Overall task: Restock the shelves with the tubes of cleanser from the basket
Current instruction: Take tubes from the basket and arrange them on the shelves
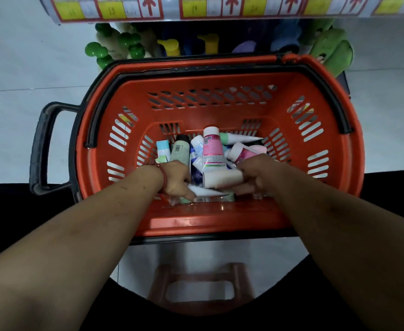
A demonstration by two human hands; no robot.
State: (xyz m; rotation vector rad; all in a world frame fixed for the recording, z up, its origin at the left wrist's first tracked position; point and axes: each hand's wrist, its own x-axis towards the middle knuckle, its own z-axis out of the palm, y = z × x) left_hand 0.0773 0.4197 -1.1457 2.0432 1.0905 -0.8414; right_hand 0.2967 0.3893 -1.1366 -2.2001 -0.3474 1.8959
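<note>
From the head camera, an orange slotted plastic basket [220,218] with black handles sits just before a low shelf of coloured pump bottles [170,46]. Above them runs a shelf-edge strip of yellow and red price labels [220,8]. The tubes of cleanser [180,151] lie jumbled on the basket's floor, heaped toward its near wall. None is out of the basket yet, so I judge the step in hand to be picking up.

The left hand [174,180] is low by the near wall, toward its left corner. Its grip is narrow, with the fingers curled onto the flat end of a white tapered tube [208,191], which it looks to pinch. The right hand [255,177], toward the near right corner, has its grip closed round one end of a stubby white tube [220,179], which lies crosswise between the two hands. A pink tube with a white cap [212,149] leans on the heap just beyond, touching the stubby one. A reddish plastic stool [201,290] stands on the floor below the near wall.

The risks come from the crowding. The two white tubes overlap, so lifting both at once could snag them. Lifting the stubby one could also tip the pink tube deeper into the heap. A pinch on a thin crimped end may slip and drop the tube back. The kinds are mixed and the labels too blurred to read, so a tube could end up in the wrong slot.
</note>
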